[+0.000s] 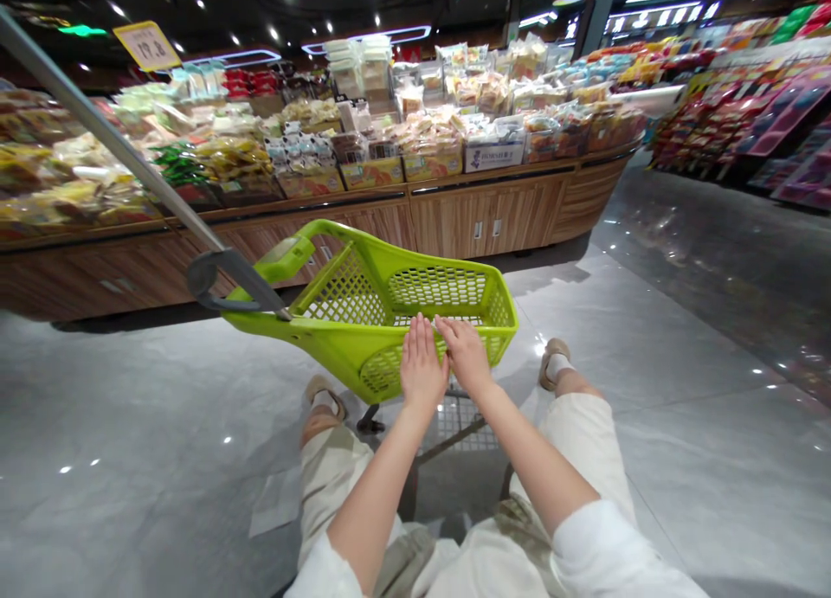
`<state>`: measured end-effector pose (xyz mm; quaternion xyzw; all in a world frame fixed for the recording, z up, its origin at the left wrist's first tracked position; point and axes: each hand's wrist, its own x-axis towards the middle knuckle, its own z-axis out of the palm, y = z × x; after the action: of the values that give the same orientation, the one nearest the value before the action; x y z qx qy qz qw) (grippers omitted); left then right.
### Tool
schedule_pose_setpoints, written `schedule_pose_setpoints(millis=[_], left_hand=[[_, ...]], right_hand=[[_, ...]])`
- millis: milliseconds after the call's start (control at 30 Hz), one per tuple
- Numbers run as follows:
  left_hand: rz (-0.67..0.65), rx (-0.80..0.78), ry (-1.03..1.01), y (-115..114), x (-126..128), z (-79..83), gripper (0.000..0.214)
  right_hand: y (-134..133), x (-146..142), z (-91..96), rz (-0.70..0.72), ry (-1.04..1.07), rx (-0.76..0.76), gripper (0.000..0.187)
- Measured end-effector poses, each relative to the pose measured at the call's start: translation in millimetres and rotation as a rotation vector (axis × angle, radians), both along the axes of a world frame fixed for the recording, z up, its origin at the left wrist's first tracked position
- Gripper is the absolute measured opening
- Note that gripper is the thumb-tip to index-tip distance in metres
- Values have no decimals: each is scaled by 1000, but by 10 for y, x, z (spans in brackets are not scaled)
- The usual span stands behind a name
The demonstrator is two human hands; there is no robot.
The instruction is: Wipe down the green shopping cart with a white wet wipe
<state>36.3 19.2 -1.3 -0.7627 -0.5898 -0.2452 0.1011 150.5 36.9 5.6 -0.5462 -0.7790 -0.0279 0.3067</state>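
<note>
Left hand (421, 369) and right hand (466, 354) rest on a lime-green shopping-cart basket (344, 356).

Both arms (454, 468) reach forward, and the left hand (421, 364) and right hand (464, 351) lie flat, open, very near each other.

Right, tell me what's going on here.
In a supermarket aisle, a person's left hand and right hand rest open, palms down, on the near rim of a lime-green plastic shopping cart. The cart faces a wooden-fronted display counter piled with packaged foods.
</note>
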Motion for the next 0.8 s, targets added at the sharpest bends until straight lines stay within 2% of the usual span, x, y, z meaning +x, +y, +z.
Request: schedule_pose_setpoints(millis=[67, 133, 233, 300, 367, 433, 567, 633, 700, 800], left_hand=[[8, 5, 12, -13, -35, -3, 73], [10, 8, 19, -19, -60, -7, 72], [3, 4, 14, -19, -63, -11, 73], [0, 7, 1, -14, -47, -12, 74], [1, 14, -14, -11, -26, -13, 75], [5, 19, -22, -9, -11, -14, 76], [21, -8, 10, -8, -8, -18, 73], [30, -26, 29, -7, -15, -19, 73], [37, -26, 36, -7, -21, -20, 73], [35, -7, 32, -8, -27, -25, 71]], right_hand=[[-11, 137, -62, 73, 7, 20, 66], [-48, 437, -188, 59, 36, 52, 69], [-114, 970, -401, -137, 120, 81, 72], [-143, 1169, -487, -272, 160, 71, 72], [-149, 1112, -497, -338, 169, 63, 72], [-130, 807, -440, -322, 154, 68, 73], [-46, -2, -247, -133, 95, 60, 67], [-16, -195, -184, -51, 87, 60, 66], [-12, -152, -178, 18, 69, 73, 69], [-66, 261, -278, 38, 36, 98, 78]])
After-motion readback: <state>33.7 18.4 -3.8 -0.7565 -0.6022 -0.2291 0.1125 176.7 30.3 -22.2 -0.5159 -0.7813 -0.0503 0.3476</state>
